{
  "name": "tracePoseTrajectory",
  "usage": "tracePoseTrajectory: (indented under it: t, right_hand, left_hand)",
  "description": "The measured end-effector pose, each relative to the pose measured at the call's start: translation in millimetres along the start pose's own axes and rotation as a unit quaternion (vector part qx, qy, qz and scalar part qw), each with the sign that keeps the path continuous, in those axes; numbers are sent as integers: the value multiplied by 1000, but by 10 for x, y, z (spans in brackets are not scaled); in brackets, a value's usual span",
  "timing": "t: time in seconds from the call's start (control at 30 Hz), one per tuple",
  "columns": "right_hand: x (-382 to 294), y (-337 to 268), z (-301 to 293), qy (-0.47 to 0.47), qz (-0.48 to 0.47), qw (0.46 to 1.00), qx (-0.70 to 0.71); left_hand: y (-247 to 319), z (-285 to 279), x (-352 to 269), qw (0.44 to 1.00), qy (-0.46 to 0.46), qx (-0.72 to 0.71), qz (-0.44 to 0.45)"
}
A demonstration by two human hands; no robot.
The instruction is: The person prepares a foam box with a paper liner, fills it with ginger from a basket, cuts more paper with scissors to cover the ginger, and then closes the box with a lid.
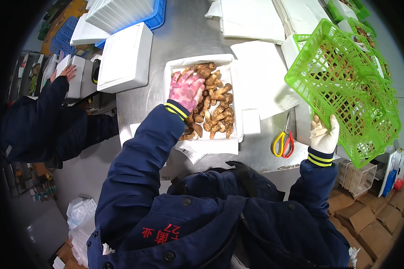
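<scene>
My left hand (pixel 187 90), in a pink patterned glove, rests on brown mushrooms (pixel 219 114) in a white foam box (pixel 236 101) lined with white paper. Its fingers point away from me over the box's left side; whether they grip a mushroom is hidden. My right hand (pixel 325 132), in a whitish glove, holds the near edge of a green plastic basket (pixel 343 84). That basket is tilted up on its side, and through its lattice more mushrooms show behind it. Scissors with one yellow and one red handle (pixel 282 144) lie on the table between the box and my right hand.
White paper sheets (pixel 262 74) spread over the steel table (pixel 188 27) right of the box. A closed white foam box (pixel 124 59) stands to the left, before a blue crate (pixel 156 15) of foam lids. At far left a co-worker's hand (pixel 68 71) touches a white box. Cartons (pixel 363 218) lie lower right.
</scene>
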State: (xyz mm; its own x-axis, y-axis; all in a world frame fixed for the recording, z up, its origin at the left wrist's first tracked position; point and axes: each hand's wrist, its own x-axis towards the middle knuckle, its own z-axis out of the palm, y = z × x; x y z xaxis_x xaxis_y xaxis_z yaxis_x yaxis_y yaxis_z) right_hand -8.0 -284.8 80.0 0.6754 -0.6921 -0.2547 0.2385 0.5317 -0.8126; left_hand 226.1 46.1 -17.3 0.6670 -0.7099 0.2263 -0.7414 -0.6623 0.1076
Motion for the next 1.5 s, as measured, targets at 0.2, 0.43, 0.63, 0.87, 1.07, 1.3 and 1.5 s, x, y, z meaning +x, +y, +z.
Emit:
tracePoseTrajectory:
  t: [0.2,0.43,0.63,0.87,1.07,1.3,1.5]
  right_hand:
    - [-10,9,-12,-3,6,1000,5]
    - [-36,22,66,-5,4,1000,-1]
    - [-18,34,-5,-33,0,999,-10]
    - [-20,36,-18,-10,-4,1000,-7]
    - [-52,-40,-80,-3,-10,1000,-6]
    - [-20,-32,-123,23,-2,1000,14]
    - [-20,11,-79,18,-24,999,-10]
  left_hand:
    - [-192,-95,-60,955,154,-229,-108]
    - [-85,27,211,987,-22,-56,-146]
    - [-193,133,382,990,84,-73,-81]
    - [-174,302,764,982,60,-126,125]
    - [228,256,672,997,-27,-67,-11]
    - [307,169,401,998,-2,47,46]
    - [94,-45,89,992,78,-98,-31]
